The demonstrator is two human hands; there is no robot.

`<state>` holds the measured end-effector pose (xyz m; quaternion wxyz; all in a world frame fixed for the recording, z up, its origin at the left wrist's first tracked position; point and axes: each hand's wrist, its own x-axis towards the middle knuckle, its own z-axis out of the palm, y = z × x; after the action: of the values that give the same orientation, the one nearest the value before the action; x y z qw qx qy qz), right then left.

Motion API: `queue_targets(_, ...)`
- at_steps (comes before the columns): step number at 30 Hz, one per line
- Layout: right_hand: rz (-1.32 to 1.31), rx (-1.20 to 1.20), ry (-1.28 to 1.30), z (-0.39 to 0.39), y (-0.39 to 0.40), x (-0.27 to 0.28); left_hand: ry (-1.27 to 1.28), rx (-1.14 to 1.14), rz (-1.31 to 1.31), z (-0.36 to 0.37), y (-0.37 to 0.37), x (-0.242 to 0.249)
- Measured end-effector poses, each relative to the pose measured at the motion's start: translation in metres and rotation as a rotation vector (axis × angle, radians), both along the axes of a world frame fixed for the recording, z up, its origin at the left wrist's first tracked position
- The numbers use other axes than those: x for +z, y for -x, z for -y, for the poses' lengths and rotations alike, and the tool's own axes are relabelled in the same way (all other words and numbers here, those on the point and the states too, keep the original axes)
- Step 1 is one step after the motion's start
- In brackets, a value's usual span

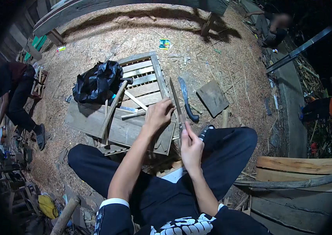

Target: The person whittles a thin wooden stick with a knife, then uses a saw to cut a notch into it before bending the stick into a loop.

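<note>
My right hand grips the handle end of a long narrow blade that points up and away from me. The fingers of my left hand are curled beside the blade, and I cannot tell whether they pinch something thin against it. Both hands hover over the near corner of a slatted wooden pallet lying on sawdust-covered ground. My legs in dark trousers spread to either side beneath the hands.
A curved machete lies just right of the pallet, beside a flat board. A black plastic bag and a hammer-like tool rest on the pallet. One person crouches at the left, another sits far back right. Planks are stacked at right.
</note>
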<state>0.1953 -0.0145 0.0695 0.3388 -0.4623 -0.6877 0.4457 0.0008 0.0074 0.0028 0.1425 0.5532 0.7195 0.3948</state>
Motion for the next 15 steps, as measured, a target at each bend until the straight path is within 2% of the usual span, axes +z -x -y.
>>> queue_targets(1,-0.024,0.006,0.021,0.002,0.003,0.006,-0.001,0.001,-0.004,0.000,0.000,-0.003)
queue_targets(3,0.138,0.004,0.209,0.008,-0.015,0.033,-0.057,0.026,-0.041,-0.001,-0.001,-0.007)
queue_targets(4,0.030,-0.010,0.199,0.016,-0.020,0.023,-0.016,0.037,-0.059,-0.001,-0.001,-0.005)
queue_targets(7,0.095,-0.035,0.112,0.018,-0.014,0.022,-0.017,0.063,-0.021,-0.002,-0.001,-0.004)
queue_targets(9,0.028,-0.025,0.026,0.018,-0.023,0.018,-0.003,0.028,-0.027,-0.003,0.002,-0.006)
queue_targets(11,0.076,-0.015,0.273,0.019,-0.036,0.030,0.017,0.016,-0.027,-0.003,0.004,-0.004)
queue_targets(12,-0.075,-0.031,0.273,0.024,-0.038,0.028,0.008,0.022,-0.034,-0.004,0.007,-0.003)
queue_targets(15,-0.027,-0.033,0.340,0.012,-0.024,0.025,0.008,0.008,0.024,-0.003,0.002,-0.003)
